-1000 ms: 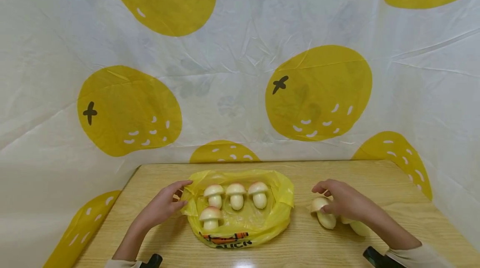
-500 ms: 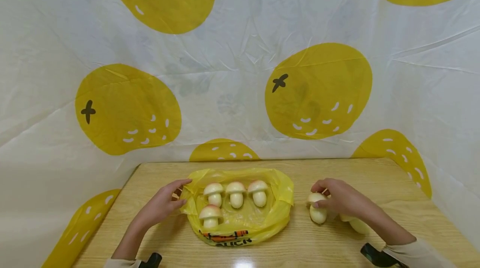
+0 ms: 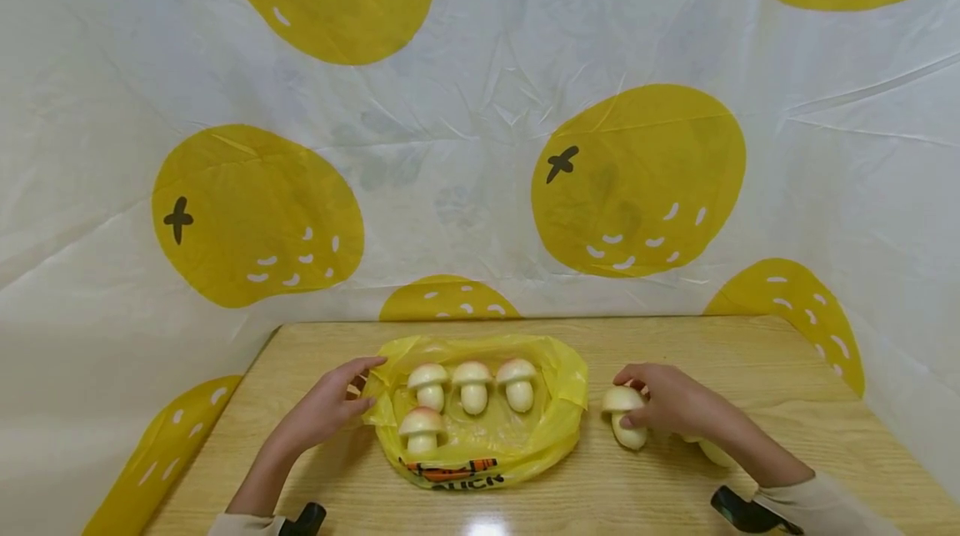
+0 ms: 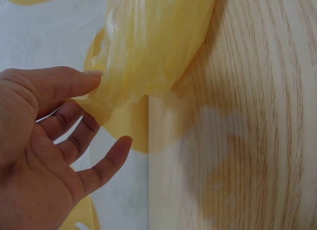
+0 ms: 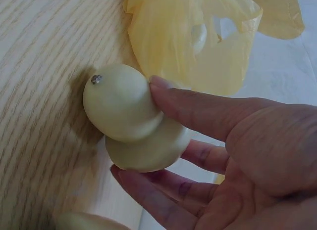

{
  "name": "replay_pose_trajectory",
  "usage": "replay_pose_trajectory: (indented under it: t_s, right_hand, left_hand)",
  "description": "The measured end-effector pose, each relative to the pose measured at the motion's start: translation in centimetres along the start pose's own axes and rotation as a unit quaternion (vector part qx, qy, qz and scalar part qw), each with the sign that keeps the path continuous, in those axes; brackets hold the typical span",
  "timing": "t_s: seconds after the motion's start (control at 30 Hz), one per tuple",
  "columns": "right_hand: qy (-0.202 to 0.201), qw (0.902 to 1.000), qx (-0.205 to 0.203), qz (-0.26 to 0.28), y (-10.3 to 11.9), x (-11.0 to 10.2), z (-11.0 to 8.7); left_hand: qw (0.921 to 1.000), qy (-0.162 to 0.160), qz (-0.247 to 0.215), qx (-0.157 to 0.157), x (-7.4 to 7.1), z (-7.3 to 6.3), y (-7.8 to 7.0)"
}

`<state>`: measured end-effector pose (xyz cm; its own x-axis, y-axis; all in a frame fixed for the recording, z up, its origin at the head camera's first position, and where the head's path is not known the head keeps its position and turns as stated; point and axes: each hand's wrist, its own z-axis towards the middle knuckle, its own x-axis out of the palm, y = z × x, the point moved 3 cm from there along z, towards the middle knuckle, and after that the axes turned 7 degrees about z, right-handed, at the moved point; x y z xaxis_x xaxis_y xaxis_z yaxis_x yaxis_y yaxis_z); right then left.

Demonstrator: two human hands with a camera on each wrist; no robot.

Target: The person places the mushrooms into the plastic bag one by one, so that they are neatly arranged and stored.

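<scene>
A yellow plastic bag lies on the table with its mouth spread wide. Inside it are several toy mushrooms, pale with pinkish caps. My left hand pinches the bag's left edge between thumb and fingers, as the left wrist view shows. Right of the bag, my right hand grips another toy mushroom, its thumb on the stem and its fingers around the cap. This mushroom stands cap up in the head view, close over the table. One more mushroom lies partly hidden behind the right forearm.
The wooden table reaches back to a white curtain printed with large yellow fruit shapes. Orange and black print marks the bag's front. Dark wrist straps sit at both sleeves.
My right hand has shifted left toward the bag with the mushroom, which has tipped more upright. The left hand keeps its hold on the bag's edge.
</scene>
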<state>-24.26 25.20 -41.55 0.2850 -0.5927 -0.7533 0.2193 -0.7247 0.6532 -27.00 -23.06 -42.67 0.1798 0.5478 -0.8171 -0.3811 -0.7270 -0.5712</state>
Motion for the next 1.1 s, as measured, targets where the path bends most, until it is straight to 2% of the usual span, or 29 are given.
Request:
replay_pose_trajectory:
  t_s: [0.37, 1.1]
  right_hand:
    - [0.039, 0.9962, -0.017, 0.076, 0.3, 0.7, -0.2]
    - [0.020, 0.9936, 0.000, 0.112, -0.9, 1.0, -0.3]
  left_hand:
    - [1.0000, -0.004, 0.000, 0.003, -0.1, -0.1, 0.1]
    - [1.0000, -0.003, -0.002, -0.001, -0.1, -0.2, 0.2]
